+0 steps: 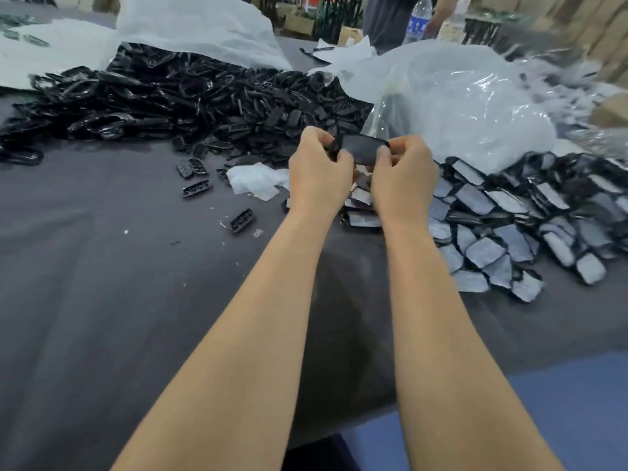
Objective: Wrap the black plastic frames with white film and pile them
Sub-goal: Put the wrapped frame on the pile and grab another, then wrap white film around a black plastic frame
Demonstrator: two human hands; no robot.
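Roughly partway: wrapped frames piled right, bare frames heaped behind unwrapped, pinching one frame between left hand and right hand

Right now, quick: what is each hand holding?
Left hand: pinches the left end of the black frame.
Right hand: pinches the right end of the same frame.
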